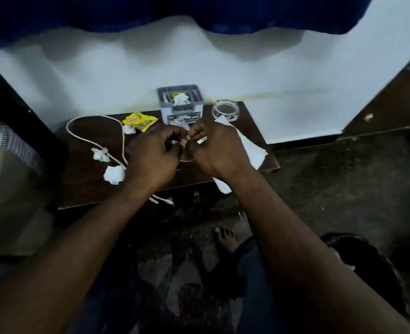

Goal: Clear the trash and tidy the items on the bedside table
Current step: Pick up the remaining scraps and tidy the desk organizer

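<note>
Wipes box (180, 109) at table (90, 184) rear; jar (225, 110) right, wrapper (140, 121) left, cable (67, 128) far left

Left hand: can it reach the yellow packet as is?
Probably yes. The packet lies uncovered on the table just beyond the left hand, nothing between. But its fingers are curled against the right hand, seemingly busy, so it'd need to free up first.
</note>
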Available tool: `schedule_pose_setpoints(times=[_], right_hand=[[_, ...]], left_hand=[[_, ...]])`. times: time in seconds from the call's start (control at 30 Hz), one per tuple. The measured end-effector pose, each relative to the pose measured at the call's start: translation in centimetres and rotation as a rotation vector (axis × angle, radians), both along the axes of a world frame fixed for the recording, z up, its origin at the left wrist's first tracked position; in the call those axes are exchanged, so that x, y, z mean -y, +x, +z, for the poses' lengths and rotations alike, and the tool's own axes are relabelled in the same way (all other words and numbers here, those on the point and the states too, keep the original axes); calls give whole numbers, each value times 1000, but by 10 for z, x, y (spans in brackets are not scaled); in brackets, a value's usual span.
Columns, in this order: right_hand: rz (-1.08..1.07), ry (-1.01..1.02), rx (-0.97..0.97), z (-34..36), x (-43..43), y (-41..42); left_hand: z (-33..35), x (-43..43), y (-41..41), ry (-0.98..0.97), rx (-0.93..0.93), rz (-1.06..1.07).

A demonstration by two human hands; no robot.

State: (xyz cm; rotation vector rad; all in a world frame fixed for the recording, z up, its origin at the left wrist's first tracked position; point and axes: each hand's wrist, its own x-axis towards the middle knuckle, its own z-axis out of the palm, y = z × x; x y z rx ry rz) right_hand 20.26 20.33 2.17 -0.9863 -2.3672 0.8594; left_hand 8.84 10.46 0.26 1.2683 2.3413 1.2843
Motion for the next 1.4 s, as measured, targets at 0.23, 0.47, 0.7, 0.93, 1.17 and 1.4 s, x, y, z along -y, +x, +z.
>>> schedule_pose_setpoints(times=[0.23,0.47,0.7,0.93,1.17,1.4], right_hand=[[106,45,72,-21,-1,-69],[221,139,157,-47,-11,-103],[279,153,237,-54,-23,-121],[303,130,285,-56,-29,-122],[250,99,195,-49,-30,-112],[190,75,156,-48,-35,-106]], left_hand=[[-24,6,-56,-26,-14,34],[-35,-18,-84,-136,-104,49],[-39,-31,-128,-475,-334,-73],[-60,-48,-134,-710,-230,-89],[-73,-64,-134,-716,-143,-52],[-60,-63,-129,-602,-229,39]])
